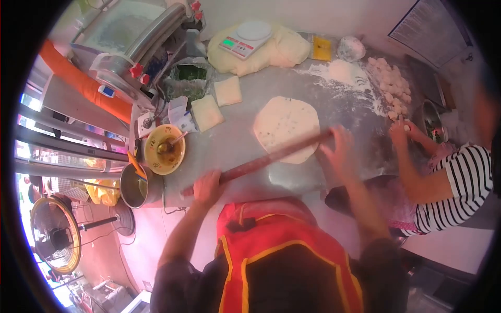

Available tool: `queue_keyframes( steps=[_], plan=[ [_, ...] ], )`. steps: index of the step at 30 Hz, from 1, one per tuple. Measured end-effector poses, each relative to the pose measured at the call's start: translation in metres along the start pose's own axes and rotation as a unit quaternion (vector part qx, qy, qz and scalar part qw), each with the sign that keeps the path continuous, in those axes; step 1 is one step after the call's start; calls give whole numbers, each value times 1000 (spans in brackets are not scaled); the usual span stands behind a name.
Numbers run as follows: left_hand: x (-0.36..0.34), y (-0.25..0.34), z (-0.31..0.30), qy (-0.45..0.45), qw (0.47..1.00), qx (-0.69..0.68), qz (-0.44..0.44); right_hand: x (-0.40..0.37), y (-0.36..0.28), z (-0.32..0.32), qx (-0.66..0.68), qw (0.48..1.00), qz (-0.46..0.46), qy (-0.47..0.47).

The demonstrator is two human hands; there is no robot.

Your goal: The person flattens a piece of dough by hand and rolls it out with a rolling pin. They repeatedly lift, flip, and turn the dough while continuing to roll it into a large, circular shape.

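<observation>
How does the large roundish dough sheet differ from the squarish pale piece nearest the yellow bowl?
The large roundish dough sheet shows dark flecks; the squarish pale piece looks plain. The sheet is bigger with curved edges, the piece smaller and four-sided. The long brown rolling pin crosses the sheet but not the piece. Both are pale, flat and on the grey table.

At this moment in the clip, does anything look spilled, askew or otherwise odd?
The kitchen scale looks odd: it sits on a bulging pale mound, not flat on the worktop. White powder is also scattered beside the small dough pieces.
</observation>
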State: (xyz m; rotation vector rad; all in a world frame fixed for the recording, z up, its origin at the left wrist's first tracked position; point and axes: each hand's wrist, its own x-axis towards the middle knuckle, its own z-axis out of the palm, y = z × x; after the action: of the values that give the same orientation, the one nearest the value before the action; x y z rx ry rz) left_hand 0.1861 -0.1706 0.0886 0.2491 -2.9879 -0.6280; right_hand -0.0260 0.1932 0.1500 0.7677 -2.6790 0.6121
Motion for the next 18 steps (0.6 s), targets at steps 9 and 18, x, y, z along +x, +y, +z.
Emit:
queue_keyframes(
  steps=[9,18],
  plan=[
    [-36,-13,21,18,980,-39,-197,19,28,128,122,869,478,-26],
    [55,24,54,46,929,-361,-76,46,-22,124,72,967,242,-35]
  ],
)
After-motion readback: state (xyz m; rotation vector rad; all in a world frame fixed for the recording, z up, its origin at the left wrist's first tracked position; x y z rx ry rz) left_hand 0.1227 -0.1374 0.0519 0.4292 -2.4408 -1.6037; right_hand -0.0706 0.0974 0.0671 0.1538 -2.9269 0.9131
